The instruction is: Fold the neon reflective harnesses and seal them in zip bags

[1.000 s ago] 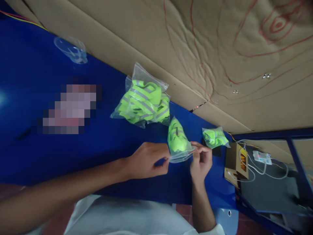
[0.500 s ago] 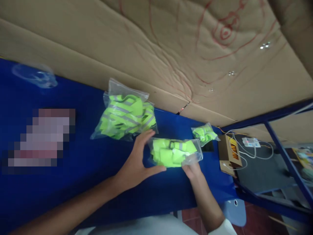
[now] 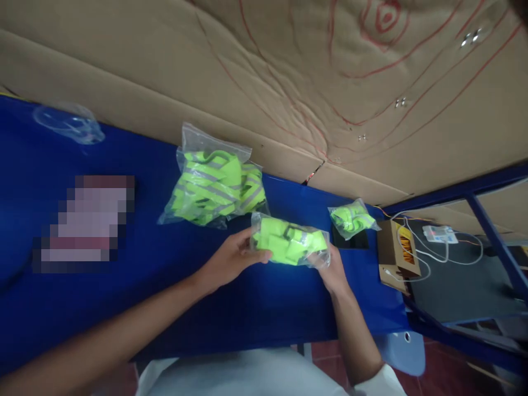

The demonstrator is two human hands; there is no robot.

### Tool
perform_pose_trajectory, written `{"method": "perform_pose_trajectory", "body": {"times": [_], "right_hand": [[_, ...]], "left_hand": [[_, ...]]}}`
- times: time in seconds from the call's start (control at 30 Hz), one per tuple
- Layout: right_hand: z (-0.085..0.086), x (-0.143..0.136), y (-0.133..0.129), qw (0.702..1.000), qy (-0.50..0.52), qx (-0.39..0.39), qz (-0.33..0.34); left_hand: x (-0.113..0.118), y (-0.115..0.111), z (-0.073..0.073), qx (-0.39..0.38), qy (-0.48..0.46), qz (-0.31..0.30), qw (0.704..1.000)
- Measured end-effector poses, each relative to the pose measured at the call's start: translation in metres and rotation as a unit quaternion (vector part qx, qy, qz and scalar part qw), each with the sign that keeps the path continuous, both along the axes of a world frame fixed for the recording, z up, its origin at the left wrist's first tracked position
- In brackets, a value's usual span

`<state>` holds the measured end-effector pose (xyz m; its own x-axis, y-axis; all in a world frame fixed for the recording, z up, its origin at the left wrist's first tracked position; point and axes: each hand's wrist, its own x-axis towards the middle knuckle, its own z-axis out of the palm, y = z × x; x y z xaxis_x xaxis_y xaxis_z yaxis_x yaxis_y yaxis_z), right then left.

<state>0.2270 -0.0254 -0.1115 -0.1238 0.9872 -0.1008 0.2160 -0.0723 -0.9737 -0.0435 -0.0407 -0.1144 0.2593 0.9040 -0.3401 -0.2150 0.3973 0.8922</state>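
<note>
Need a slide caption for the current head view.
Left hand and right hand hold a clear bag of lime-green straps at a blue table, similar bags beyond.

A wall of creased brown cardboard [image 3: 264,71], marked with curving red lines [image 3: 371,74] and 1 ringed red dot [image 3: 388,17], runs along the far edge of a long, smooth blue worktop [image 3: 173,297]. At right, a straight-barred blue frame [image 3: 495,242] borders a flat dark-grey surface [image 3: 457,289]. Lower down show a rounded pale-blue panel [image 3: 406,355] and reddish-brown floor tiles [image 3: 328,352]. The light is dim.
</note>
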Motion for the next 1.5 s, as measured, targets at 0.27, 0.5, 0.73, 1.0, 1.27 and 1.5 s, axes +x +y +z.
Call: {"method": "perform_pose_trajectory", "body": {"times": [0.27, 0.5, 0.73, 1.0, 1.27, 1.5], "right_hand": [[0.013, 0.001, 0.006, 0.987, -0.063, 0.09, 0.121], [0.017, 0.011, 0.011, 0.98, -0.049, 0.047, 0.187], [0.035, 0.004, 0.002, 0.975, -0.027, 0.137, 0.174], [0.059, 0.119, -0.04, 0.919, 0.124, 0.168, -0.335], [0.034, 0.159, -0.088, 0.882, 0.199, 0.123, -0.408], [-0.002, 0.155, -0.109, 0.922, 0.191, 0.016, -0.338]], "left_hand": [[-0.002, -0.002, -0.006, 0.049, 0.025, -0.08, 0.995], [-0.003, -0.007, -0.002, 0.007, 0.037, -0.153, 0.987], [0.013, -0.012, 0.009, 0.035, 0.099, -0.151, 0.983], [0.015, 0.005, 0.054, 0.051, 0.033, 0.105, 0.993], [0.128, 0.089, 0.068, 0.094, -0.016, -0.131, 0.987], [0.131, 0.079, 0.033, 0.105, 0.107, -0.206, 0.967]]}}
